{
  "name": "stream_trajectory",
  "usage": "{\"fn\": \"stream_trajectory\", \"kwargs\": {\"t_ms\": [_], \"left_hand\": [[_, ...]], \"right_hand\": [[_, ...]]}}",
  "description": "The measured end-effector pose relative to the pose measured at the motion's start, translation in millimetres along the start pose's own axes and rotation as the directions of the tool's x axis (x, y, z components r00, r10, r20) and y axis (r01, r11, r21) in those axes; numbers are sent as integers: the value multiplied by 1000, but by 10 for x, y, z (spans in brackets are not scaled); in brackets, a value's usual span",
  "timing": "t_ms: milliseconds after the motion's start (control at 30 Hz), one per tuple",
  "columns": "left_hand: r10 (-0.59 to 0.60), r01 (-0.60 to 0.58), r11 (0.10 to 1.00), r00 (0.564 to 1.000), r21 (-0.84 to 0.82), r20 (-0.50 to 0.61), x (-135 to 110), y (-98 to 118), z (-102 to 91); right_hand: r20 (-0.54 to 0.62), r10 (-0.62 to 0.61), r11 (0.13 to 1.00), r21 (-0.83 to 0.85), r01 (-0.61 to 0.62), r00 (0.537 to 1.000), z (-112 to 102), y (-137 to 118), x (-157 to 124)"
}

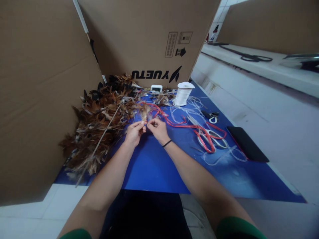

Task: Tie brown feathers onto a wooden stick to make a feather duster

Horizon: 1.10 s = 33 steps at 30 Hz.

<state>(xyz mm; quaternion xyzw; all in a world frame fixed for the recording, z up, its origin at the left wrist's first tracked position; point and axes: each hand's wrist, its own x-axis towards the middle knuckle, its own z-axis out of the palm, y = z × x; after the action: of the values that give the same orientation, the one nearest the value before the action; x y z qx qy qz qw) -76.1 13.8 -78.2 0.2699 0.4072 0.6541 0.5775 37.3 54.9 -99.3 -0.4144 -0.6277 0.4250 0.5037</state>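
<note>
Left hand point(134, 133) pinched on fluffy tan feather tuft's point(144, 112) base over blue tabletop point(152, 166), presumably steadying it, right hand point(159, 130) just beside, can't tell if gripping; heaped glossy brown feathers point(99, 122) lie left, likely for easy reach.

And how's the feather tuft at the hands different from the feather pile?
The feather tuft is small; the feather pile is big. The feather tuft looks mostly pale, the feather pile mostly brown. The feather tuft is at the left hand; the feather pile lies on the blue table. Both look fluffy.
</note>
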Motion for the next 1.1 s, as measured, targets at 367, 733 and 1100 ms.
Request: {"fn": "stream_trajectory", "kwargs": {"t_ms": [367,733,1100], "left_hand": [[19,-19,1000,1000,7,-1,22,-2,-21],[45,-44,998,999,38,-11,32,-28,-28],[36,-42,986,999,160,41,16,-14,-42]], "right_hand": [[49,112,981,151,-118,993,16,-57,-1],[64,87,985,143,-96,994,15,-42,-11],[167,-86,995,-42,94,982,-92,5,73]]}}
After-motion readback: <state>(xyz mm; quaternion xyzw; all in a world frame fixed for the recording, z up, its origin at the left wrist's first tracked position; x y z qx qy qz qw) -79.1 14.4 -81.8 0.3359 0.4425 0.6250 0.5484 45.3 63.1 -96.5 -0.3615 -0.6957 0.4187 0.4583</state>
